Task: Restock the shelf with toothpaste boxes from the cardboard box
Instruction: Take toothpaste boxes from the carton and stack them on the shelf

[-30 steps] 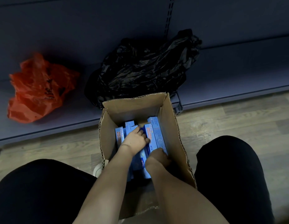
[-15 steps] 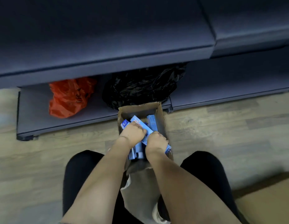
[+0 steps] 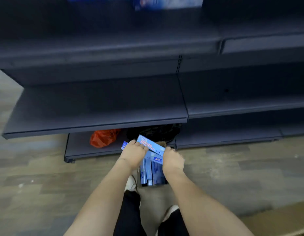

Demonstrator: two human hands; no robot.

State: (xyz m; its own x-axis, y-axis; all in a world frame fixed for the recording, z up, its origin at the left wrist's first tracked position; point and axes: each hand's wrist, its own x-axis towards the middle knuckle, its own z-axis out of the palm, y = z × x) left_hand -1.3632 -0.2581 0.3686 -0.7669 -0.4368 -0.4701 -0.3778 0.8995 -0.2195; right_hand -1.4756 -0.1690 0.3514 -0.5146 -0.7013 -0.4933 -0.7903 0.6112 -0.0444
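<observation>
Blue toothpaste boxes (image 3: 150, 145) are held as a bundle between my left hand (image 3: 133, 153) and my right hand (image 3: 172, 160), just above the cardboard box (image 3: 162, 143) on the floor. The top box lies tilted, with red lettering. More blue boxes (image 3: 152, 174) stand upright inside the cardboard box below my hands. The dark grey shelf (image 3: 100, 106) stretches in front of me and holds nothing on its middle level. Its top level, at the frame's upper edge, carries blurred blue and white packs (image 3: 164, 3).
An orange plastic bag (image 3: 103, 137) and a black plastic bag (image 3: 156, 132) lie on the lowest shelf behind the cardboard box. Wooden floor surrounds it. Another cardboard piece (image 3: 280, 218) shows at the lower right. My black-clad legs (image 3: 130, 213) stand beside the box.
The view has risen and pulled back from the box, showing more shelf levels. Both hands have lifted a bundle of toothpaste boxes up out of the cardboard box.
</observation>
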